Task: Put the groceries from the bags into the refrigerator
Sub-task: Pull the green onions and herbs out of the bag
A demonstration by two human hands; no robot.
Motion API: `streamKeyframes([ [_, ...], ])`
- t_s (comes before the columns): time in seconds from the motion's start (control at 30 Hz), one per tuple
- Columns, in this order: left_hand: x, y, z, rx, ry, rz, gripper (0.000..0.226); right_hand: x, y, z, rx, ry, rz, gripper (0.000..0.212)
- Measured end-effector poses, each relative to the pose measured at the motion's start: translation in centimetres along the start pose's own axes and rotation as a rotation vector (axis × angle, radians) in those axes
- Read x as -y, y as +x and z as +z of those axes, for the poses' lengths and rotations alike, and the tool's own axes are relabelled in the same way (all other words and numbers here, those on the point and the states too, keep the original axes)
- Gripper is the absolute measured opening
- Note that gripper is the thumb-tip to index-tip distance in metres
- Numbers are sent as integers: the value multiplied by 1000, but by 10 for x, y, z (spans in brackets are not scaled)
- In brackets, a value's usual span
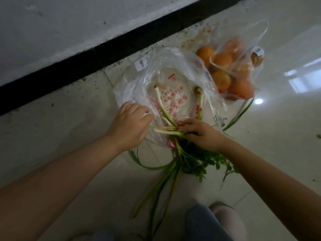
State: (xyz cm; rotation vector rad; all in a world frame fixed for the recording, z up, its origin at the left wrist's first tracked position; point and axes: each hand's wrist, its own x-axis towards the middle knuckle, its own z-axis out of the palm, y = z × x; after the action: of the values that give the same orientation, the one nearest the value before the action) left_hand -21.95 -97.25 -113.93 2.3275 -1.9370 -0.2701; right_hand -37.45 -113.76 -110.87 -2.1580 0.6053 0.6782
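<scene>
Right hand (199, 133): fingers curled down over a bunch of scallions (166, 119) and leafy herbs (196, 162), gripping them where the stalks cross at the near edge of the bag. Left hand (129, 122): loosely curled, knuckles up, resting on the left side of the clear bag (173, 66); whether it pinches the plastic cannot be told. White root ends of the scallions lie inside the open bag, which carries red print and a label; green tops trail toward the person across the tiled floor (69, 119). Just right of it, touching, a second clear bag holds oranges (224, 72). A black skirting (86, 66) runs along the wall behind.
</scene>
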Motion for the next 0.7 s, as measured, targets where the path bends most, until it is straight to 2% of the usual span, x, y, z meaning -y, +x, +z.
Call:
streamKeyframes([
  [0.07, -6, 1, 2, -4, -37, 26, 32, 0, 1, 7, 36, -91, 2, 37],
  [0.17, -16, 4, 7, 152, -48, 101, 48, 2, 8, 9, 26, -165, 39, 44],
  [0.23, -24, 5, 12, 205, -44, 123, 50, 0, 13, 7, 24, -171, 76, 42],
  [0.4, -36, 17, 9, 240, 6, 15, 40, -6, 12, 1, 51, -201, 146, 33],
  [0.47, -38, 22, 11, 344, 52, -41, 40, -9, 8, 1, -26, -116, 123, 28],
  [0.53, -41, 26, 11, 419, 68, -58, 40, -14, 4, 0, -138, -13, 96, 12],
  [0.7, -42, 37, -2, 340, 83, -134, 38, -24, -14, -5, -308, 115, 150, 26],
])
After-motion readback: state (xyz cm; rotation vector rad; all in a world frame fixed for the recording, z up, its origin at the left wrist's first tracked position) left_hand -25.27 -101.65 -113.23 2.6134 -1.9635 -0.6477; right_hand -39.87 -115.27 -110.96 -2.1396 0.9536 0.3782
